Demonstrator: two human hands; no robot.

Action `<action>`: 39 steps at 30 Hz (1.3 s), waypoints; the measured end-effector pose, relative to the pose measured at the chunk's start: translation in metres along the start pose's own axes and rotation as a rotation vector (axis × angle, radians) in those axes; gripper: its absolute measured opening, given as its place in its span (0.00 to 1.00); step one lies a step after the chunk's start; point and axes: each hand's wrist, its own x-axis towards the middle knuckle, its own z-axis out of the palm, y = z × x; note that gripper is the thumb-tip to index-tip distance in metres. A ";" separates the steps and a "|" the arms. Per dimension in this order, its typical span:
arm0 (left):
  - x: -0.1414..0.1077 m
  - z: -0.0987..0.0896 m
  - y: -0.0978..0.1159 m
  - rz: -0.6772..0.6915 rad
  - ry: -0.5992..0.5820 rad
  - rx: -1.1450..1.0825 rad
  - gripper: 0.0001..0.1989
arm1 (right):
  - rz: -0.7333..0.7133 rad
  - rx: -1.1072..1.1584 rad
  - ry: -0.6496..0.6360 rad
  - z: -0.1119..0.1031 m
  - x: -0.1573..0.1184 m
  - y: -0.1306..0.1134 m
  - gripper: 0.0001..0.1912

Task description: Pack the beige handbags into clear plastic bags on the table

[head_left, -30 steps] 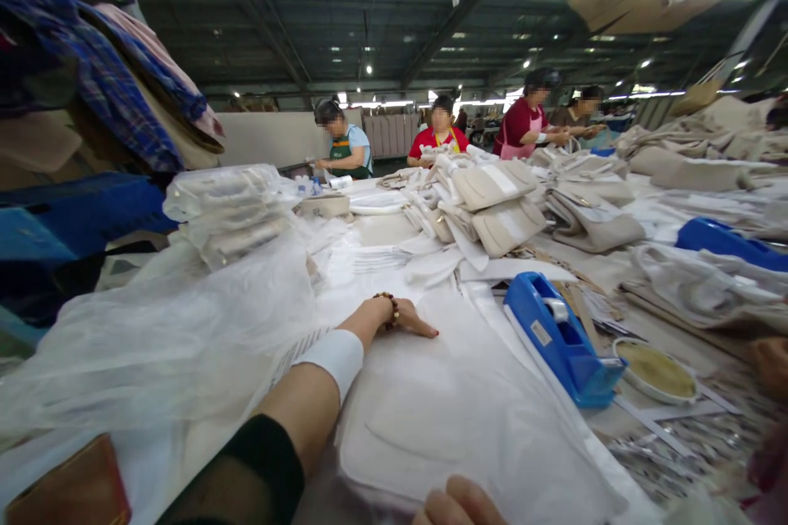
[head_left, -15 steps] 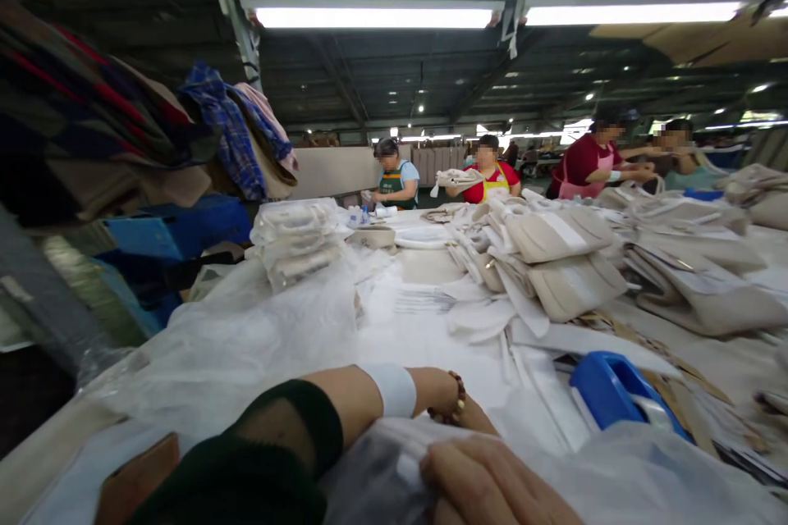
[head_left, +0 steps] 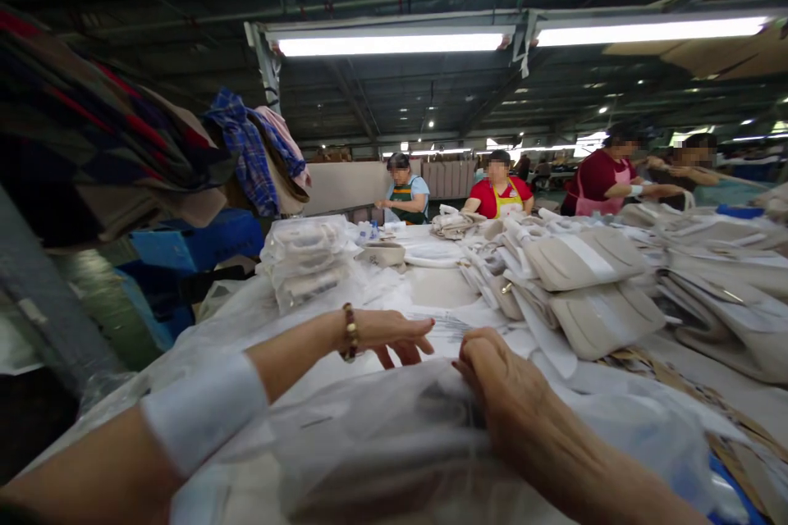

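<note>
A clear plastic bag point(head_left: 382, 435) with a beige item inside lies right in front of me; the item's kind is blurred by the film. My right hand point(head_left: 508, 385) is closed, pinching the upper edge of this bag. Just left of it, my left hand point(head_left: 387, 334) reaches across above the bag's far edge with its fingers stretched out, holding nothing. A beaded bracelet point(head_left: 349, 332) is on the left wrist, and a white cuff point(head_left: 206, 410) wraps the forearm.
Beige handbags point(head_left: 584, 262) are heaped on the right of the table. Bagged items point(head_left: 308, 254) are stacked at back left. A blue tool point(head_left: 735, 484) shows partly under plastic at lower right. Several co-workers, one in a red shirt point(head_left: 477, 201), are across the table.
My left arm has swung out, bringing the left hand into view beyond the bag. My right hand has moved up and forward, gripping the bag's edge. Plastic now covers much of the blue tool.
</note>
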 end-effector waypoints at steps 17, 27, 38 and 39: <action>-0.054 0.046 0.033 -0.116 0.608 0.625 0.10 | 0.059 0.026 0.015 0.009 0.007 0.013 0.10; -0.035 0.064 0.023 0.038 0.894 0.506 0.14 | 0.209 0.238 -0.064 -0.015 0.003 0.008 0.05; -0.031 0.067 0.019 0.135 0.956 0.227 0.14 | 0.258 0.301 -0.170 -0.023 0.004 0.017 0.13; -0.033 0.065 0.019 0.139 0.926 0.213 0.15 | 0.261 0.289 -0.147 -0.021 0.005 0.017 0.13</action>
